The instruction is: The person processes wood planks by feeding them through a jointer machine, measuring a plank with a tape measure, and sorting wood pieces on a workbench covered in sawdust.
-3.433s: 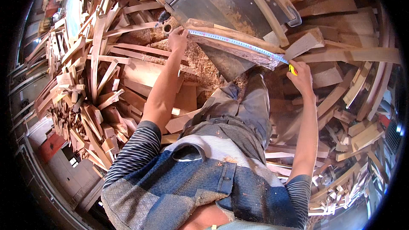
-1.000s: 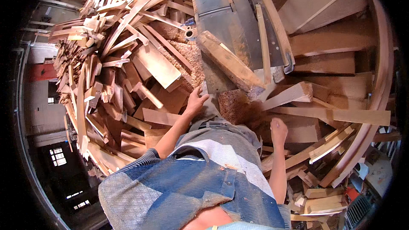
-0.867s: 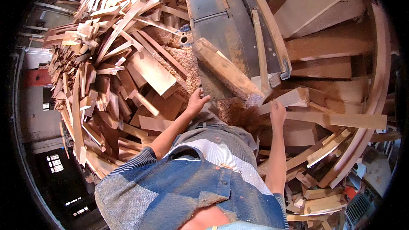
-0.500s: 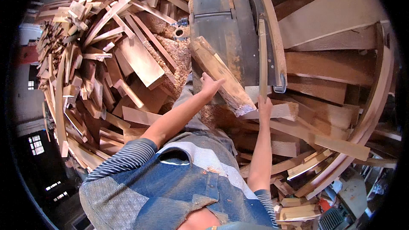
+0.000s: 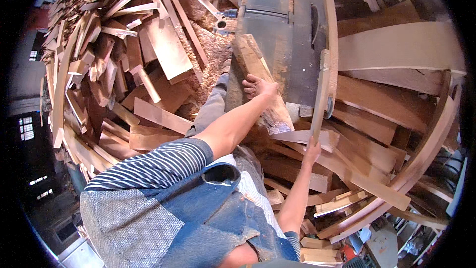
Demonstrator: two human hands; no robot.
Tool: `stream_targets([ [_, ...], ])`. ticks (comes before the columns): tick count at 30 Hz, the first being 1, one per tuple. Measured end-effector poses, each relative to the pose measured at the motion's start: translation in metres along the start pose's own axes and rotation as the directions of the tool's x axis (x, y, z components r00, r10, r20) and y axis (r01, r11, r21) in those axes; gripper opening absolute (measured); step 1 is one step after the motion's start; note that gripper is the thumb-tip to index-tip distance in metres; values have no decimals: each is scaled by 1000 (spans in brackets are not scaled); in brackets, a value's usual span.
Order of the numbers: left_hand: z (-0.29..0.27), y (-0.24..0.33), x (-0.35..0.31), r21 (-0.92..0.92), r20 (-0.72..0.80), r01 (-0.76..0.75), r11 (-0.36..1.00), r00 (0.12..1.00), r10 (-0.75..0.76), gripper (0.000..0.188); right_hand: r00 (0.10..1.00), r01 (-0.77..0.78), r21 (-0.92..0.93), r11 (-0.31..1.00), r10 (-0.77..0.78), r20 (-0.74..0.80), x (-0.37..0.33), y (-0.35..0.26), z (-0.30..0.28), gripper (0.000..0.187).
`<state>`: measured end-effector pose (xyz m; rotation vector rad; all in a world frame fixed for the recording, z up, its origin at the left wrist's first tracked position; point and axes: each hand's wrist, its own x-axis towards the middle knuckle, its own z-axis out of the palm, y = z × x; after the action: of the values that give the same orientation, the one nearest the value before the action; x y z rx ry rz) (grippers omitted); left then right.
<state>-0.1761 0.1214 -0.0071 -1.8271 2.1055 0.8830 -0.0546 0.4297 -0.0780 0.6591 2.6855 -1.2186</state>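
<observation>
One timber block under left hand, fingers curled, grip unclear; right hand grasping thin strip

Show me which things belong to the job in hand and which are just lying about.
Seemingly in use:
Beam, under the left hand
Strip, gripped by the right hand
Machine, beneath the beam

Apparently lying about:
Scraps, left
Shavings
Boards, right

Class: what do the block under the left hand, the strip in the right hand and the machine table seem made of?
Block: rough, unfinished wood, judging by its ragged end and uneven tan face.
Strip: probably bare wood, being pale tan without gloss.
Machine table: likely metal, smooth grey with a dull sheen.
</observation>
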Motion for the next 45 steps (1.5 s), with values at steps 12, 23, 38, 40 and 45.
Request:
stream_targets([
  [12,-29,-61,31,-143,261,-418,897,858,442,125,985,-4,-5,1000,3,-172,45,-22,24,66],
  [23,-82,-104,90,-714,582,-63,697,501,641,87,838,-473,512,717,186,514,-145,-25,39,48],
  [38,-69,-118,101,-670,705,624,402,365,609,67,687,-205,378,903,-143,713,-160,-140,49,72],
  [40,-69,-119,98,-634,695,685,361,298,655,74,736,-98,345,933,-166,657,-159,-122,59,71],
  [45,-70,-120,92,-689,642,645,332,330,692,76,728,-184,278,943,-59,683,-165,-119,57,68],
])
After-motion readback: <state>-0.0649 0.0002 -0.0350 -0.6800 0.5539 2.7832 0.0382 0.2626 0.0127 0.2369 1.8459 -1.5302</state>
